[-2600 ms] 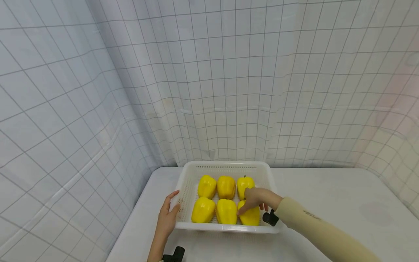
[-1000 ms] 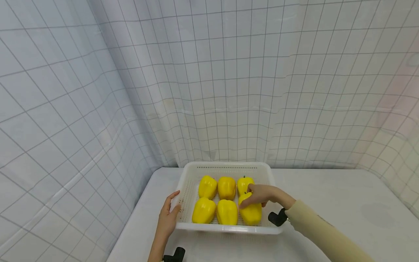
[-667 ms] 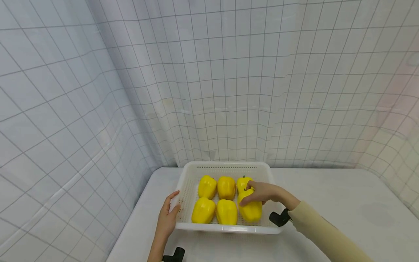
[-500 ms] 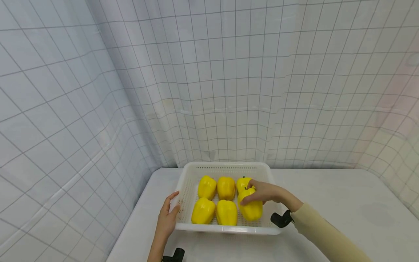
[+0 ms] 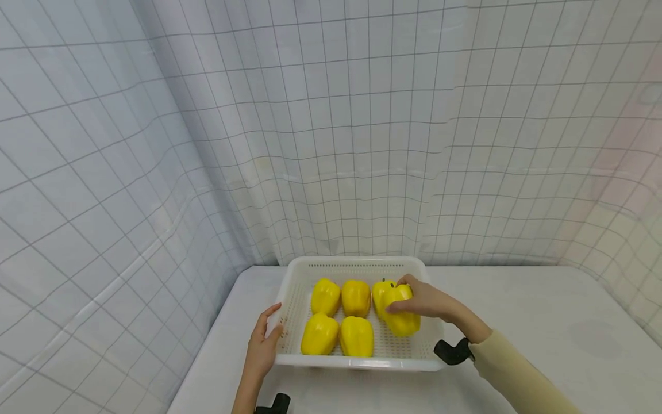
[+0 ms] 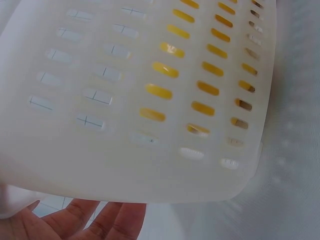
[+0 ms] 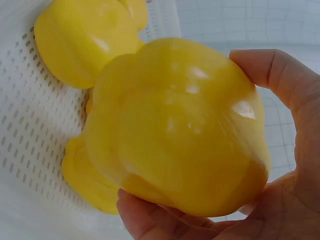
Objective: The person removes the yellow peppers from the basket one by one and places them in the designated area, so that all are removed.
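A yellow bell pepper [image 5: 403, 322] with a short dark stem is held in my right hand [image 5: 431, 300], thumb and fingers spread around its sides. It is raised over the right part of the white basket [image 5: 362, 363], partly covering the back-right pepper [image 5: 379, 294]. The right wrist view shows the held pepper [image 7: 185, 130] close up, above the perforated basket floor. My left hand [image 5: 261, 351] holds the basket's left rim; in the left wrist view its fingers [image 6: 125, 220] reach past the rim edge, fingertips hidden.
Several other yellow peppers sit in the basket, among them a front-left one [image 5: 319, 334], a front-middle one [image 5: 357, 337] and two at the back. The basket stands on a white table [image 5: 517, 322], with grid-patterned curtains [image 5: 357, 144] behind and at both sides.
My right hand took hold of the front-right pepper, tipped it upright and raised it from its place, moving slightly back and right. The left hand stays at the basket rim.
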A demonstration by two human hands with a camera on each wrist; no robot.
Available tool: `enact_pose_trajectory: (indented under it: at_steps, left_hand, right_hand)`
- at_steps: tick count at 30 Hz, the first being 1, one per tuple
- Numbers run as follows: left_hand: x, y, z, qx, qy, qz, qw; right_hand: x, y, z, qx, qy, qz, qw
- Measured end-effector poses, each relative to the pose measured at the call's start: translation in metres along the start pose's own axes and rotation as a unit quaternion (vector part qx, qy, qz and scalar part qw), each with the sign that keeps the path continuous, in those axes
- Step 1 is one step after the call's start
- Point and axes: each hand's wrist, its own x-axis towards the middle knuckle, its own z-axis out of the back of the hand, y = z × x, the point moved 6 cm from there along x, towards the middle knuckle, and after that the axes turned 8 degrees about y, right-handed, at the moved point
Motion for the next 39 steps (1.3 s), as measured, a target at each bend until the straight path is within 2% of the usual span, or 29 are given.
enact_pose_trajectory:
  at_steps: [5,11,20,33,39]
  left_hand:
    - [0.0,-0.001,0.001,-0.003,-0.002,0.001,1.0]
    - [0.001,-0.002,0.001,-0.001,-0.003,0.0,1.0]
    - [0.001,-0.001,0.002,-0.004,-0.005,0.004,1.0]
    - [0.001,-0.001,0.002,-0.008,-0.003,0.001,1.0]
    - [0.0,0.0,0.001,-0.013,-0.002,0.002,0.9999]
  right_hand:
    - [-0.005,-0.002,0.007,0.001,-0.036,0.012,0.999]
    - [-0.01,-0.008,0.015,0.027,-0.074,0.02,0.997]
    - [-0.018,-0.012,0.023,0.043,-0.114,0.031,0.992]
    - [-0.029,-0.029,0.039,0.067,-0.194,0.04,0.978]
    - [-0.032,-0.038,0.044,0.084,-0.239,0.063,0.965]
